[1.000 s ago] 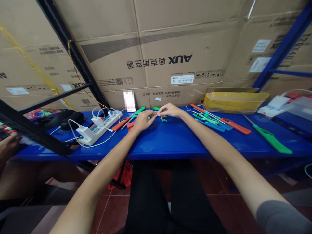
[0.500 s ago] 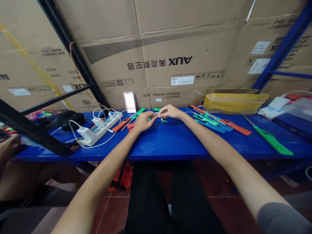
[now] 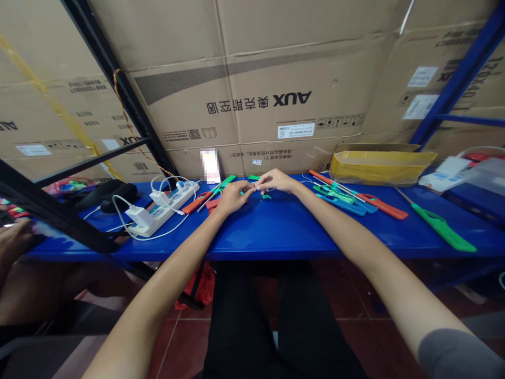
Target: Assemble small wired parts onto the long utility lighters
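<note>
Above the far half of the blue tabletop (image 3: 276, 234), our left hand (image 3: 233, 197) and right hand (image 3: 275, 181) meet, thumb and fingers of each pinched together on a small part (image 3: 255, 185), too tiny for us to make out. A green piece (image 3: 266, 197) lies just below our right hand, on the near side. Left of our left hand we see a red piece (image 3: 212, 203), partly covered by it, and an orange lighter (image 3: 197, 202) near a white power strip (image 3: 161, 211). To the right of our right hand, blue handles (image 3: 342, 205) lie near another orange-handled lighter (image 3: 383, 206); well apart, farther right, rests a green lighter (image 3: 445, 229). A yellow-taped box (image 3: 379, 167) sits at the far right, before upright cardboard (image 3: 260, 68).
</note>
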The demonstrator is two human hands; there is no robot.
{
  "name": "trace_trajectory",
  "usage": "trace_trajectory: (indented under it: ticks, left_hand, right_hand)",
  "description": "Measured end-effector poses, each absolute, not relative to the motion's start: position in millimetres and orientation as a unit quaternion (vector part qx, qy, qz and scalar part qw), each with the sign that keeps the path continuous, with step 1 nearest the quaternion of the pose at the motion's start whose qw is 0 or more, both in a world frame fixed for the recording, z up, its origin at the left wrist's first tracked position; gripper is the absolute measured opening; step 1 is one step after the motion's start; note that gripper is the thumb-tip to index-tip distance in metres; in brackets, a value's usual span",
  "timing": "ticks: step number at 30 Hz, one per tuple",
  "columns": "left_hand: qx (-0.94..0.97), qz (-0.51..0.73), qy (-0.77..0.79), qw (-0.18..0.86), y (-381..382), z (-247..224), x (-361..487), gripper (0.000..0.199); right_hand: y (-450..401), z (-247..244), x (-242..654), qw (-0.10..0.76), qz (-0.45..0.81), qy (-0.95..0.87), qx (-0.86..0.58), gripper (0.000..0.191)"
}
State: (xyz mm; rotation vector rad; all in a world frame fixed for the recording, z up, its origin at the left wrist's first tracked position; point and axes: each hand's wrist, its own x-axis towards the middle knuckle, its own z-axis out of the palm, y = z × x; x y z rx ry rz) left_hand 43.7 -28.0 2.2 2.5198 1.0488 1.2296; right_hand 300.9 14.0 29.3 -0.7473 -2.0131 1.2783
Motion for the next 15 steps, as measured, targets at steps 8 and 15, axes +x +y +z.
trace_trajectory:
  ticks: [8,15]
  left_hand:
    - [0.84,0.413,0.342,0.082,-31.7,3.5,46.1,0.028]
    - [0.82,0.418,0.375,0.112,-35.5,9.0,46.1,0.027]
  right_hand:
    - [15.3,27.0,300.9,0.325,0.473,-0.772,-0.273,0.042]
    - [19.4,23.3,297.4,0.329,0.457,-0.781,-0.269,0.044]
